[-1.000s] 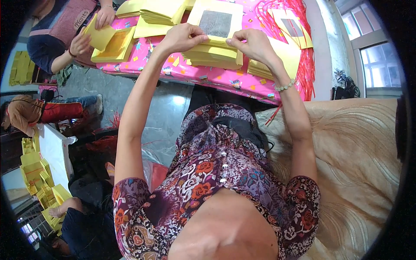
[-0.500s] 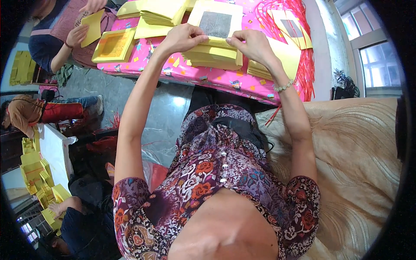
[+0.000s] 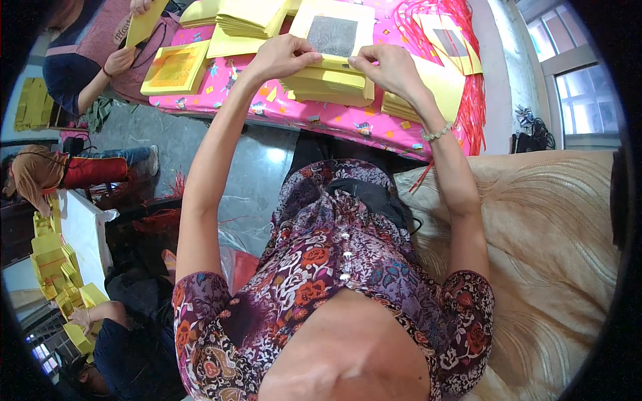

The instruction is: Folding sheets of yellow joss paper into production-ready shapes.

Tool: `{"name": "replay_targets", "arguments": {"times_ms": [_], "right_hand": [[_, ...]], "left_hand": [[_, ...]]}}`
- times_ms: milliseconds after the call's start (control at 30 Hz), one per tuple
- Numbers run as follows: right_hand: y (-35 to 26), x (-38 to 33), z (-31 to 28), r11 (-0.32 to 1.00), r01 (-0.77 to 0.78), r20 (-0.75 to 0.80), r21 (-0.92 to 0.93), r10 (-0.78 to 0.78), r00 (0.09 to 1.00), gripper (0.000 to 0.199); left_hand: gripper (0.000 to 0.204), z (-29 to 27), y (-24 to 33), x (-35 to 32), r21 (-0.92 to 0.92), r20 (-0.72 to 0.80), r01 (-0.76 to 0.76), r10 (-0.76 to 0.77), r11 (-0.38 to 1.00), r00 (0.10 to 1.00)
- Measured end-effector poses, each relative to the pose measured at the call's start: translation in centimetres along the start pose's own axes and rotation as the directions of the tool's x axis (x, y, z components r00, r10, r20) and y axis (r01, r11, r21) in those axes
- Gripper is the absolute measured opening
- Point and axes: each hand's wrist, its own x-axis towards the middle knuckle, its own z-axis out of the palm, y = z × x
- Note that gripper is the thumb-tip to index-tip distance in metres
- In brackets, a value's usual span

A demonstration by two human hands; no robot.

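Though thin as tissue, yellow sheet point(image 3: 332, 32) with a grey foil square at its middle lies flat on top of the stack point(image 3: 328, 83), at the near edge of the pink tabletop point(image 3: 321, 117). Probably very light, limp and easily creased or torn; foil likely to scuff under rubbing. Best taken at the near edge or corners, away from the foil, with a light pinch, lifting slowly so only one leaf peels off.

Left hand point(image 3: 284, 59) closed at the sheet's near left edge, fingers point(image 3: 302, 57) curled and pinching paper. Right hand point(image 3: 388, 67) just beside it at the near right edge, fingers bent and pinched on the same edge.

More yellow piles point(image 3: 247, 17) behind and to the right on the tabletop, red tassels point(image 3: 468, 80) at its far right end. Across on the left, another person's hand point(image 3: 120, 60) beside a yellow-and-orange pad point(image 3: 175, 67). Beige sofa point(image 3: 562, 267) at right.
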Motion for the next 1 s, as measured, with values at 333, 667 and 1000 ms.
{"name": "replay_targets", "arguments": {"times_ms": [333, 667, 1000], "right_hand": [[-1.0, -1.0, 0.8, 0.955, 0.232, -0.101, -0.182, -0.253, 0.962, 0.044], [-0.5, -0.7, 0.9, 0.974, 0.179, -0.099, -0.138, -0.193, 0.976, 0.035], [-0.4, -0.7, 0.2, 0.985, 0.158, -0.033, -0.063, -0.16, 0.986, 0.032]], "left_hand": [[0.034, 0.0, -0.1, -0.3, -0.019, -0.026, -0.007, 0.007, 1.0, 1.0], [0.033, 0.3, -0.4, -0.1, -0.047, -0.029, -0.015, 0.014, 0.999, 0.999], [0.038, 0.3, -1.3, 0.3, -0.107, 0.017, 0.013, -0.011, 0.994, 1.0]]}}
